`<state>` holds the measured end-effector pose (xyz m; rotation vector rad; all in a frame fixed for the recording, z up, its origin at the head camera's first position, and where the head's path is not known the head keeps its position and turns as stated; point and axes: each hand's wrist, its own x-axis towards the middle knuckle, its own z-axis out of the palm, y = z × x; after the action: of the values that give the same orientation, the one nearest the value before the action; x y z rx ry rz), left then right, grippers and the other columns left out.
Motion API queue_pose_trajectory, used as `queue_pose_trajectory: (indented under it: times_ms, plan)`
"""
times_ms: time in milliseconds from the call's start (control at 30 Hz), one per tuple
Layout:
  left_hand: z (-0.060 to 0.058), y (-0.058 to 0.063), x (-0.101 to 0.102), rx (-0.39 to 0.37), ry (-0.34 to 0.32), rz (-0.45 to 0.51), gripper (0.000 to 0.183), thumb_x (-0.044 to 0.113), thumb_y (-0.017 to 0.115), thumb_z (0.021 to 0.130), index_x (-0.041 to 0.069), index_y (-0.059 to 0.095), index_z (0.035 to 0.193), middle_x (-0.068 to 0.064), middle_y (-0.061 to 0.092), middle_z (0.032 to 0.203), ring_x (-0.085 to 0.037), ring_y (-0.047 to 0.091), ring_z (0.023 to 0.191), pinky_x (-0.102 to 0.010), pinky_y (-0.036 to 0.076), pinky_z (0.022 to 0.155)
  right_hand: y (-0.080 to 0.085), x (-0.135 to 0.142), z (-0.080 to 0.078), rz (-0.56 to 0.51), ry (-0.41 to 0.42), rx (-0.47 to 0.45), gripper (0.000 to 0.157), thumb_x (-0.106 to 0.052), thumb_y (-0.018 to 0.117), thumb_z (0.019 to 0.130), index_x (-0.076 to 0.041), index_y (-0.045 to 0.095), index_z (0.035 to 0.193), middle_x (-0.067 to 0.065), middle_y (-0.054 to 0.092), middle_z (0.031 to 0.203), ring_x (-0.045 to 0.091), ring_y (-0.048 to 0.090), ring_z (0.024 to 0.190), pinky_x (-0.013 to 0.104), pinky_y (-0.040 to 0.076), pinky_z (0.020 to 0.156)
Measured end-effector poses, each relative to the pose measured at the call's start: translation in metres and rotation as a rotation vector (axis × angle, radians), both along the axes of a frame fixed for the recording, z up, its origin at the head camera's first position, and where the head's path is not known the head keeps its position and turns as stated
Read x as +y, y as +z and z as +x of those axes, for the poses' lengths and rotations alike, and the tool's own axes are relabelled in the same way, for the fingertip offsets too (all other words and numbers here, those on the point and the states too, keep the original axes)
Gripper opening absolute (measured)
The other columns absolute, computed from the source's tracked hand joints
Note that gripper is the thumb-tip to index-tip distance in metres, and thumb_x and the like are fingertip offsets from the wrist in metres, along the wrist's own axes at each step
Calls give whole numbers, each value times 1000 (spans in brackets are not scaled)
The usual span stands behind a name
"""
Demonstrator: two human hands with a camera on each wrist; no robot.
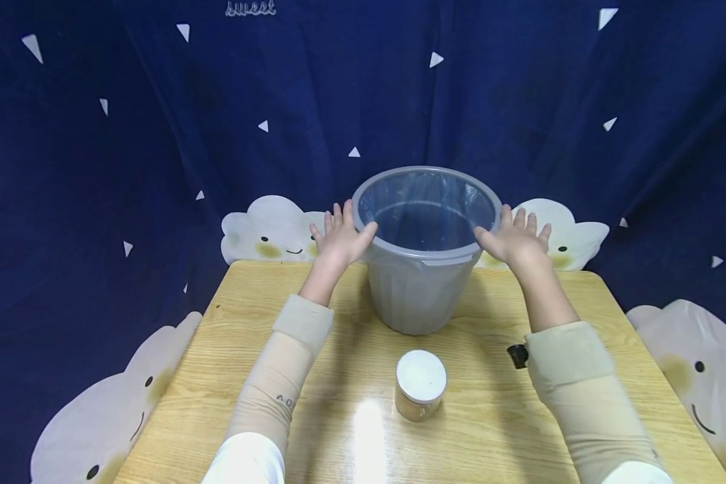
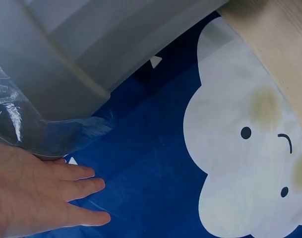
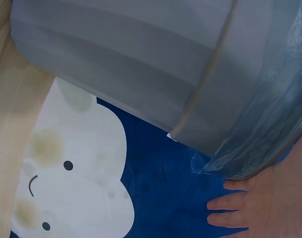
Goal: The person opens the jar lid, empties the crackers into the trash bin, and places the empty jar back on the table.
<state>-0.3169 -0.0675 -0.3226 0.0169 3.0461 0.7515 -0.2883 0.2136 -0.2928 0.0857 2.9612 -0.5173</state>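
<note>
A grey plastic trash can (image 1: 417, 289) stands upright toward the far edge of the table. Inside its round rim is a thin clear-bluish liner bag (image 3: 270, 114), part of which hangs over the outside. My left hand (image 1: 341, 236) is at the left of the rim, thumb laid across the edge and the other fingers spread straight outside it. Mirroring that on the right, my right hand (image 1: 517, 240) has its thumb at the rim and its straight fingers fanned out. In both wrist views the fingers point away from the can's wall. No loose object shows in either palm.
Nearer to me than the can, a small jar (image 1: 420, 386) with a white lid stands on the wooden table (image 1: 218, 376). A dark blue curtain (image 1: 314, 87) with white triangles and smiling clouds hangs behind the table and along its sides.
</note>
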Motion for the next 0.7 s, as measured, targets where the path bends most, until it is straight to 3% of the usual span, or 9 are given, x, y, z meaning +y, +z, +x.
queue_pose_trajectory:
  times_ms: [700]
  plan:
    - [-7, 0, -5, 2, 6, 4, 78, 58, 32, 88, 17, 3, 148, -14, 2, 153, -31, -3, 139, -58, -6, 105, 3, -8, -5, 0, -5, 1, 84, -50, 30, 91, 7, -6, 142, 38, -9, 142, 52, -11, 130, 64, -12, 100]
